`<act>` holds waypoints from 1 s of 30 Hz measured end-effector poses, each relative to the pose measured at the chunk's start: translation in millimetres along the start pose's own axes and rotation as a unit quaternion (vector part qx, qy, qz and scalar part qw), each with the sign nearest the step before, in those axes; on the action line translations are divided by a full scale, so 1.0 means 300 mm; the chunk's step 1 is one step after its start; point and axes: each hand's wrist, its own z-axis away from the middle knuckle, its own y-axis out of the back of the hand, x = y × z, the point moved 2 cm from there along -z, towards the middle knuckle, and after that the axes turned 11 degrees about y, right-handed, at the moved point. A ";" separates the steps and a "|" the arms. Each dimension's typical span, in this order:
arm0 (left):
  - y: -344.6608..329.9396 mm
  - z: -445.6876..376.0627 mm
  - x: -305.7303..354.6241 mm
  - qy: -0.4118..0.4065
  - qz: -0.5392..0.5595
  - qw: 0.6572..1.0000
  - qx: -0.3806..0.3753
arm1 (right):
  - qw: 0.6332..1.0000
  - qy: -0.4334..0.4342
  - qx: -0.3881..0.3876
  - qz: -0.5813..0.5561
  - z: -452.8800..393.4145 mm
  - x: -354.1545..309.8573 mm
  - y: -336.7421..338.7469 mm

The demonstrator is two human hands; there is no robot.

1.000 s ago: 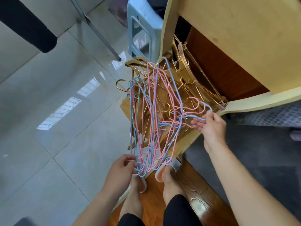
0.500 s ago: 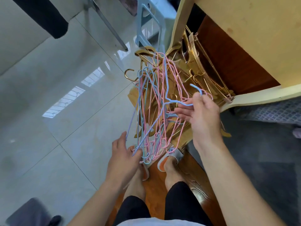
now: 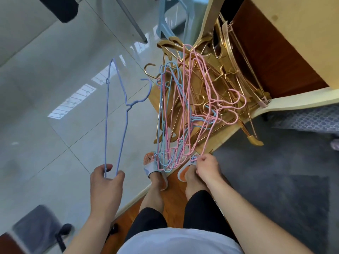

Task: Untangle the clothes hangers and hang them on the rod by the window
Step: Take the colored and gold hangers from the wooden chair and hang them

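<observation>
My left grip [image 3: 107,177] pinches one corner of a single lilac-blue wire hanger [image 3: 117,114] between thumb and fingertips, and my right grip [image 3: 206,166] is curled round the near end of the tangled bundle of pink and pale-blue hangers [image 3: 183,114]. I take the bundle as my landmark. The lilac hanger hangs well to the left of it, clear of every other wire, its hook pointing back toward the bundle without touching; I judge I hold it out there so it cannot snag again. I hold the bundle by its lower corner, I think, to steady it while one hanger is out. Its far end leans on the gold hangers [image 3: 227,83] heaped behind it, against the cream and brown furniture [image 3: 275,57]. My slippered feet stand just under its near end, on the wooden edge beside the glossy tiled floor [image 3: 45,107].

The lilac hanger is thin coated wire, a narrow triangle with notched shoulders. The bundle's hangers are the same make, their hooks interlocked on the right side. No rod or window shows, so hanging is not yet done
</observation>
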 end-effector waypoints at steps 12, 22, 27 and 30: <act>0.026 -0.026 -0.084 0.033 0.039 0.999 -0.003 | 0.994 -0.039 0.065 0.082 -0.158 -0.103 -0.110; 0.070 -0.068 -0.121 0.039 0.062 0.997 -0.005 | 0.995 0.013 0.100 -0.005 -0.069 -0.107 -0.029; 0.101 -0.066 -0.102 0.037 0.079 0.996 -0.037 | 0.946 0.021 0.095 -0.310 0.040 -0.128 0.025; 0.178 -0.033 -0.047 0.012 0.089 0.994 -0.062 | 0.861 0.014 0.055 -0.505 0.156 -0.187 0.096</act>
